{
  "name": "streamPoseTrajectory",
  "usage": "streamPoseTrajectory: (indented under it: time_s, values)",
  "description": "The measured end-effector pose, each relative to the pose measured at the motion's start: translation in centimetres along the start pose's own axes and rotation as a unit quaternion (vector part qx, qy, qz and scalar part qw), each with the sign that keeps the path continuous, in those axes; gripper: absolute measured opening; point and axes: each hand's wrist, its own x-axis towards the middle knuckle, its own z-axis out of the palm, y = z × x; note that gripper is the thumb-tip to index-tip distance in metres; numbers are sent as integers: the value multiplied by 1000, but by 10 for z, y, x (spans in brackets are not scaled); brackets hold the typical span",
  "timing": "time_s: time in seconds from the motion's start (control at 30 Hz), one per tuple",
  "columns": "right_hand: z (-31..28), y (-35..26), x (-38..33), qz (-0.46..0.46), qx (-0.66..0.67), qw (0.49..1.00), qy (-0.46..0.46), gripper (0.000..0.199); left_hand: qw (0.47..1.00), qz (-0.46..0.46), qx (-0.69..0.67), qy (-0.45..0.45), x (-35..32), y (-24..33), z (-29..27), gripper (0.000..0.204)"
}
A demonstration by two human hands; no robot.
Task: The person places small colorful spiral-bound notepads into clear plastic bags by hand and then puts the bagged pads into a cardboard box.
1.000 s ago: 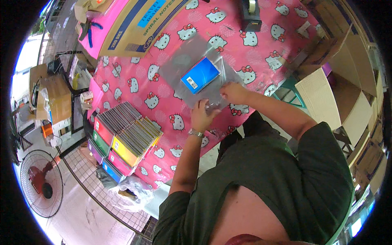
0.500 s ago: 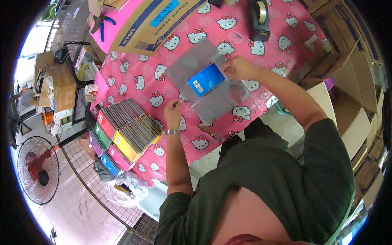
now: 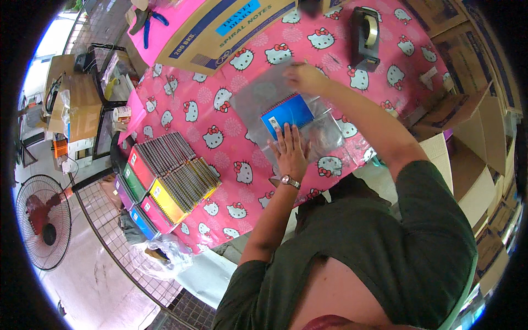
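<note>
A small blue spiral notebook (image 3: 294, 111) lies on a clear plastic sheet or bag (image 3: 250, 99) spread over the table. My left hand (image 3: 291, 155), with a wristwatch on its wrist, lies flat with its fingers spread, fingertips on the notebook's near edge and palm over the plastic. Beyond the notebook, my right hand (image 3: 307, 78) has its fingers curled together at the far edge of the plastic. The fingertips are partly hidden, but they appear to pinch it. Stacks of spiral notebooks (image 3: 170, 159) with red, yellow, green, pink, purple and blue covers stand at the left.
A black tape dispenser (image 3: 365, 41) sits at the far right of the pink patterned tablecloth (image 3: 242, 143). A printed carton (image 3: 220, 33) and blue-handled pliers (image 3: 147, 27) are at the far left. An open cardboard box (image 3: 467, 159) stands at my right, a fan (image 3: 44, 223) off to the left.
My left hand has moved right from the bare cloth onto the notebook and plastic, and its fingers have spread. My right hand has moved from beside the notebook to the plastic's far edge.
</note>
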Motion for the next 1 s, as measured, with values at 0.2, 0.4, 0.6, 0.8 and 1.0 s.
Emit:
streamPoseTrajectory:
  time_s: [0.2, 0.4, 0.6, 0.8, 1.0]
  values:
    - [35, -29, 60, -77, -283, 952, -86, 25, 998, -37, -43, -8, 2, 4, -6, 68]
    - [46, -20, 61, -92, -286, 953, -49, 23, 999, -25, -34, 19, 5, -1, -2, 66]
    - [47, -27, 65, -111, -312, 941, -69, 19, 999, -18, -37, 30, 3, -4, -3, 63]
    - [49, -20, 63, -134, -303, 942, -55, 19, 998, -9, -47, 33, 6, -7, -9, 58]
    - [51, -14, 64, -142, -244, 958, -44, 19, 998, -5, -57, 25, 9, -7, -17, 51]
